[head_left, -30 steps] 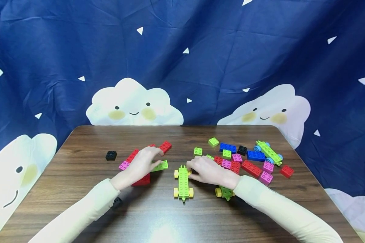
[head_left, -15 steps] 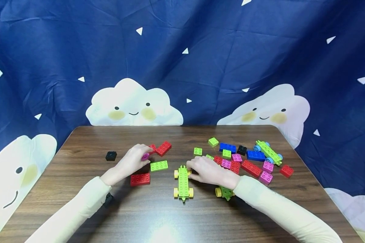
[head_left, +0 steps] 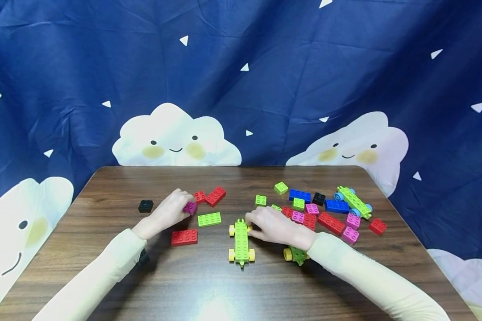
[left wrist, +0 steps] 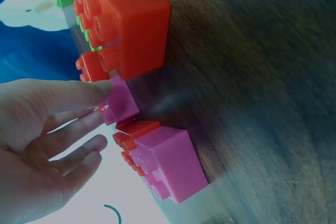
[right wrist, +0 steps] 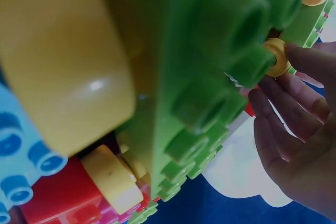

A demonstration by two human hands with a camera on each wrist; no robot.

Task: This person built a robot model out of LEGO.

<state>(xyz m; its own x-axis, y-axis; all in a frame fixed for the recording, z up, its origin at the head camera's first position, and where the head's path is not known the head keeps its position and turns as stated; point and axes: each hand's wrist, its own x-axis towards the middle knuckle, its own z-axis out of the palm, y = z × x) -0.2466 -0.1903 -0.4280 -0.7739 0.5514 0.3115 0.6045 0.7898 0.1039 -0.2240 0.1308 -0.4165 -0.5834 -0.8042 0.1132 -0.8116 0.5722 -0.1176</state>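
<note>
My left hand (head_left: 166, 215) pinches a small magenta toy brick (head_left: 190, 207) at the left of the table. In the left wrist view the thumb and a finger meet on that magenta brick, which is low over or on the wood. Near it lie a red brick (head_left: 184, 237), a lime green brick (head_left: 209, 219) and a longer red brick (head_left: 215, 196). My right hand (head_left: 279, 226) holds a yellow wheel (right wrist: 275, 57) of a lime green toy car base (head_left: 242, 243) in the middle. Under the right forearm, a second green base (head_left: 298, 255) is partly hidden.
Several loose bricks lie right of my right hand, among them a blue brick (head_left: 337, 206) and a pink brick (head_left: 350, 235). A green base with blue wheels (head_left: 354, 201) stands farther right. At the left is a black brick (head_left: 146, 206).
My left hand has drawn back left from beside the lime green brick, uncovering it and the red brick; the magenta brick now shows in its fingers. My right hand has stayed still.
</note>
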